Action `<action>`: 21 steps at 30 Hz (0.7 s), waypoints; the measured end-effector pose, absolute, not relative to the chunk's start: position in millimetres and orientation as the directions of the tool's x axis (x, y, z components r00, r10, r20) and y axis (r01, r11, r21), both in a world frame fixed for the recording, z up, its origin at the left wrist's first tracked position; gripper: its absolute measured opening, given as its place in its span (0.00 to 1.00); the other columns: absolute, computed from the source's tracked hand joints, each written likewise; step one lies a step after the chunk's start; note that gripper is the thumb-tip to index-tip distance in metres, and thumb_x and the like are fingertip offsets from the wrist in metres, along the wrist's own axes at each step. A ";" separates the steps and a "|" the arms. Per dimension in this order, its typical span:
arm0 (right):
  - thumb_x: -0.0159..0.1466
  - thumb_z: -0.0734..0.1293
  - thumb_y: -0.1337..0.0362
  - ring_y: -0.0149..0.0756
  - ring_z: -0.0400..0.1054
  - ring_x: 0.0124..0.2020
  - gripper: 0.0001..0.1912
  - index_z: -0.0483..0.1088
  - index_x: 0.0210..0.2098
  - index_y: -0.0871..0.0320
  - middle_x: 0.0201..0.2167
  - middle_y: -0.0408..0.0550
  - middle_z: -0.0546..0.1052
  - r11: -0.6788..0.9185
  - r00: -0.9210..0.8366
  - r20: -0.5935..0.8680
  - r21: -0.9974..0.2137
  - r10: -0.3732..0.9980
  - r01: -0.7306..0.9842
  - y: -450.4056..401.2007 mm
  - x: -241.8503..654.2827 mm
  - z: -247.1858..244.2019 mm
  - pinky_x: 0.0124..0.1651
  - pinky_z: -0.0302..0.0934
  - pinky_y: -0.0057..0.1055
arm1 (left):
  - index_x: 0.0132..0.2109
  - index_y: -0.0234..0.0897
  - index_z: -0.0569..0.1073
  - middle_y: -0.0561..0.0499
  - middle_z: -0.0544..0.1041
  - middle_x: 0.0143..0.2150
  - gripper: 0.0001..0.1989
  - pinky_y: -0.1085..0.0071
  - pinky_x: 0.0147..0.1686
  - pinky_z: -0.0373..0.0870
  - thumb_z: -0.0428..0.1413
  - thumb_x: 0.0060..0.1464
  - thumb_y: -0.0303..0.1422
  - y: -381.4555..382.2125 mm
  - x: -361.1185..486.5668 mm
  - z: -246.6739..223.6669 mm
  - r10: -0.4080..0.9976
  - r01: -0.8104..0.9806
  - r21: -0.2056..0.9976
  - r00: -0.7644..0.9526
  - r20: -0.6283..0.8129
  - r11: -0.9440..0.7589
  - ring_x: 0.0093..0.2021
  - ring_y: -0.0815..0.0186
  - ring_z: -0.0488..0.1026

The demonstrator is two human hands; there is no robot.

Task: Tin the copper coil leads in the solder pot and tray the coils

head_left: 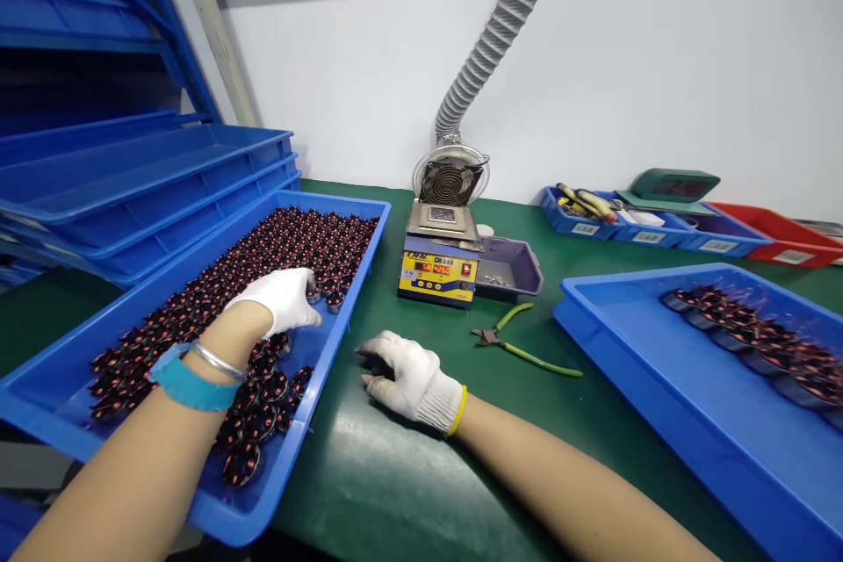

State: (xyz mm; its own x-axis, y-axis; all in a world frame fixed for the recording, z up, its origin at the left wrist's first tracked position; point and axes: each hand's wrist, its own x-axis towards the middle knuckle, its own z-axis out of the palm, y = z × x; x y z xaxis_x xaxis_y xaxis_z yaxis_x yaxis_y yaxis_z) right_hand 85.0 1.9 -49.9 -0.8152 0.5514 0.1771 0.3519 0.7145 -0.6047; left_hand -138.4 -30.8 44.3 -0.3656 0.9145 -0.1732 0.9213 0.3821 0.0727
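Note:
My left hand [283, 299], in a white fingertip-less glove, is inside a blue tray [329, 351] full of small black wound motor stators [309, 233] with reddish copper coils. Its fingers are apart, and the fingertips are beside a stator [334, 300] near the tray's right wall. Firm contact with one cannot be made out. On the green table rests my right hand [408, 378], gloved the same way. Its fingers curl loosely with a dark gap between thumb and forefinger, and no held thing can be made out there.
A yellow-fronted solder pot [438, 272] with a red display stands ahead, a fan and ribbed duct [507, 18] behind it. Green-handled cutters [527, 351] lie right of my right hand. Another blue tray [632, 351] holds stators in rows. Stacked trays [145, 176] stand left; small bins [717, 237] line the wall.

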 end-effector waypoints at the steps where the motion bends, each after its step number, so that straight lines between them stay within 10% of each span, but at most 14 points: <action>1: 0.55 0.66 0.60 0.35 0.69 0.37 0.18 0.70 0.45 0.52 0.42 0.45 0.74 0.716 -0.818 0.173 -0.603 0.549 0.352 1.9 84.6 -49.2 0.34 0.61 0.28 | 0.41 0.41 0.75 0.46 0.79 0.36 0.25 0.68 0.35 0.69 0.60 0.32 0.45 -30.5 -139.3 41.6 0.908 0.916 0.080 -0.372 -0.195 0.392 0.35 0.57 0.76; 13: 0.55 0.66 0.60 0.35 0.69 0.36 0.17 0.70 0.45 0.52 0.41 0.45 0.74 0.720 -0.823 0.164 -0.595 0.545 0.358 0.5 85.8 -44.5 0.33 0.61 0.28 | 0.30 0.38 0.75 0.47 0.78 0.28 0.17 0.71 0.25 0.65 0.56 0.37 0.46 -14.3 -119.2 16.3 0.869 0.844 0.227 -0.436 -0.234 0.485 0.28 0.60 0.75; 21: 0.51 0.70 0.62 0.32 0.69 0.36 0.30 0.61 0.53 0.52 0.44 0.46 0.71 0.438 -0.544 0.300 -0.887 0.784 0.142 -4.5 78.3 -41.6 0.37 0.66 0.30 | 0.32 0.37 0.74 0.52 0.77 0.26 0.20 0.73 0.25 0.64 0.57 0.37 0.49 -39.5 -115.8 65.6 0.905 0.815 0.408 -0.419 -0.077 0.412 0.28 0.64 0.72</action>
